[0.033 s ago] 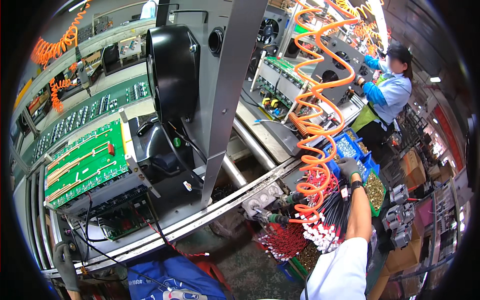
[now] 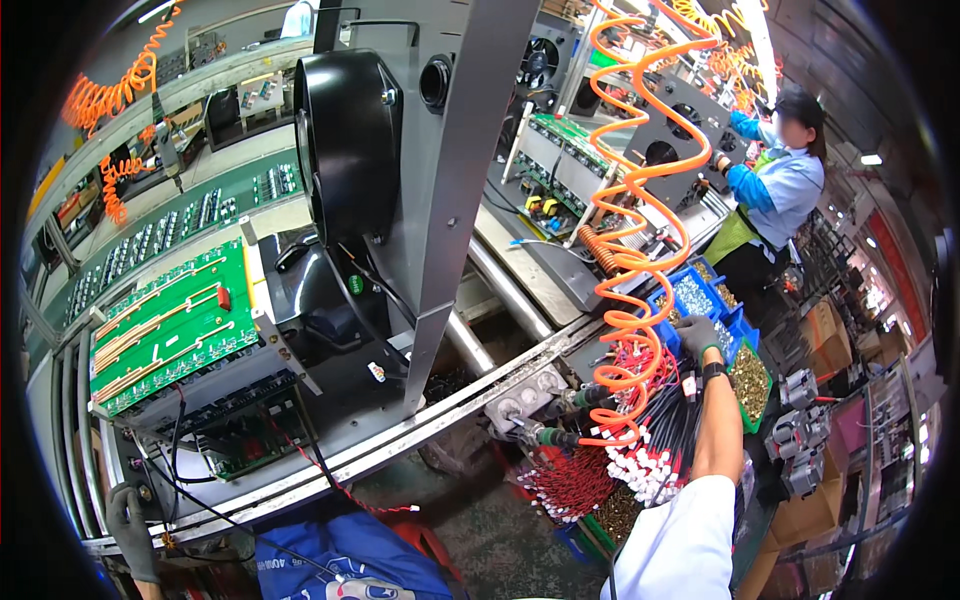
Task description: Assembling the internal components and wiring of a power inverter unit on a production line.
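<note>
My right hand (image 2: 698,338), in a grey glove with a black band at the wrist, reaches into the blue parts bins (image 2: 692,296) of small metal fasteners. Its fingertips are hidden among the bins, so what they hold does not show. At the lower left, my gloved left hand (image 2: 130,525) lies by the corner of a grey metal chassis (image 2: 365,430), fingers extended, nothing visible in them. The chassis carries a green circuit board (image 2: 180,330) on a boxy module and a round black fan housing (image 2: 350,145) beside a tall grey panel (image 2: 465,170).
An orange coiled air hose (image 2: 640,260) hangs before the bins. Red and black wire bundles with white connectors (image 2: 640,470) lie below them, near a green bin of brass-coloured parts (image 2: 750,385). A co-worker (image 2: 775,180) stands at the back right. Steel rollers (image 2: 510,285) cross the line.
The tall panel and fan housing sit very slightly farther right than before. Both of my hands look unmoved.
</note>
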Motion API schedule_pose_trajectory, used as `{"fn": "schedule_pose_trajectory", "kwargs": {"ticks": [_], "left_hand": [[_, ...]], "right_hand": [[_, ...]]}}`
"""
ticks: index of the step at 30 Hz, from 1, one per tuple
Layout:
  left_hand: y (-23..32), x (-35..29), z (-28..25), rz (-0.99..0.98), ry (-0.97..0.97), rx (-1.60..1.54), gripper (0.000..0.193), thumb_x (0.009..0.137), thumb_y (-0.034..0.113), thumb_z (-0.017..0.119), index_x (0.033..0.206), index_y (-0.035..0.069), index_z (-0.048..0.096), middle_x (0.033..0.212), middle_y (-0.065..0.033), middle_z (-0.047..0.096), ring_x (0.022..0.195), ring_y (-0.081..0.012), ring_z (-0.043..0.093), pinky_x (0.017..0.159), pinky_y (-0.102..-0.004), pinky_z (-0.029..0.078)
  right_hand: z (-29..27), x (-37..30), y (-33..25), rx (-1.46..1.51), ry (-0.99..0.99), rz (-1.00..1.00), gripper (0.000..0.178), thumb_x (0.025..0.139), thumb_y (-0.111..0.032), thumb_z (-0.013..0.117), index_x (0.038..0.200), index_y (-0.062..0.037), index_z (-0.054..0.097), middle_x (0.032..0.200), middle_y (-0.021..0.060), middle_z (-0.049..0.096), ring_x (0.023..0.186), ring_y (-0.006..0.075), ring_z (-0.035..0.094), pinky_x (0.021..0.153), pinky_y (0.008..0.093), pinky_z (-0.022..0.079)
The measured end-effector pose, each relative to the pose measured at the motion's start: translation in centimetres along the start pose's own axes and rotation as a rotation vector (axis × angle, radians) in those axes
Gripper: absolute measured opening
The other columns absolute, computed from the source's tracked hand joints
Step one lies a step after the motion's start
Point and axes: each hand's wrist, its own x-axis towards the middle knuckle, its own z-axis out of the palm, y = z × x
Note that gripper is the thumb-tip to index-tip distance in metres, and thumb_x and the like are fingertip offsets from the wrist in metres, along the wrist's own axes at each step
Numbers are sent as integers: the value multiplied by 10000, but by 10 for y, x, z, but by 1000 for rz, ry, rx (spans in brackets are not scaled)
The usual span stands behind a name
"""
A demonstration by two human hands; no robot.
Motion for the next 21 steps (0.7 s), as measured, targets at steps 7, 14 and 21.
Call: {"fn": "schedule_pose_trajectory", "kwargs": {"ticks": [7, 14, 21], "left_hand": [[49, -3, 1, 59, -36, -57, 90, 932, 15, 574, 970, -54, 619, 1063, -129, 618, 1003, -213, 592, 889, -323, 466], [166, -22, 21, 250, -189, -213, 112, 906, 3, 545, 977, -39, 621, 1049, -140, 616, 985, -234, 590, 885, -334, 460], [270, -49, 69, 209, -930, -813, 206, 838, 40, 579, 1000, -33, 683, 1063, -155, 667, 947, -228, 638, 837, -329, 499]], "right_hand": [[0, -9, -3, 242, 215, 41, 146, 699, -117, 719, 799, -14, 738, 695, 72, 694, 601, 156, 634, 597, 297, 518], [-33, -21, -10, 1080, 120, 42, 183, 796, -15, 658, 979, -9, 644, 787, 57, 638, 649, 150, 606, 593, 282, 512], [-74, -124, -87, 1529, 34, -195, 133, 843, -15, 669, 967, -55, 642, 840, 43, 651, 731, 162, 630, 693, 293, 521]]}}
